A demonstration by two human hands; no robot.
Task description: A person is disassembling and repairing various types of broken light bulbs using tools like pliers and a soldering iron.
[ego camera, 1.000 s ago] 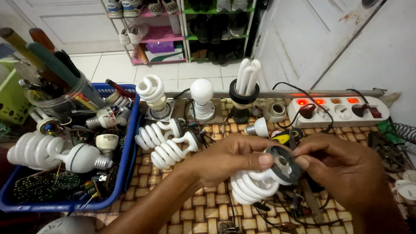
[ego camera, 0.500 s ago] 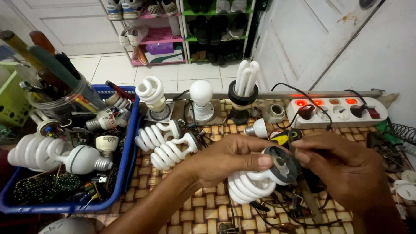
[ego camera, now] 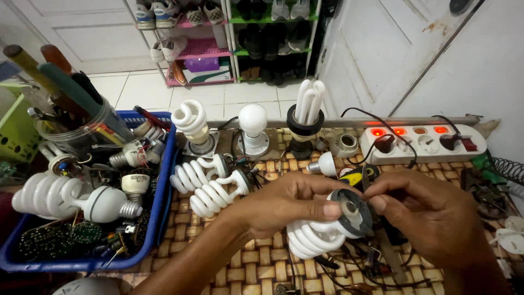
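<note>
My left hand [ego camera: 284, 205] grips a white spiral fluorescent lamp [ego camera: 314, 237] by its dark round base plate [ego camera: 353, 213], thumb pressed on the plate's face. My right hand [ego camera: 428, 216] pinches at the plate's right edge with thumb and forefinger; what it pinches is too small to tell. The lamp's coil points down and left, just above the woven mat [ego camera: 256, 262]. Thin loose wires [ego camera: 363, 267] trail below the lamp.
A blue tray [ego camera: 164, 180] at left holds several bulbs and circuit boards. Two spiral lamps [ego camera: 210, 188] lie on the mat. Behind stand bulbs in holders [ego camera: 254, 128], a white power strip [ego camera: 423, 143] with lit red switches, and a jar of tools [ego camera: 82, 123].
Both hands stay on the lamp; the right fingers have shifted slightly along the base plate's edge. Nothing else has moved.
</note>
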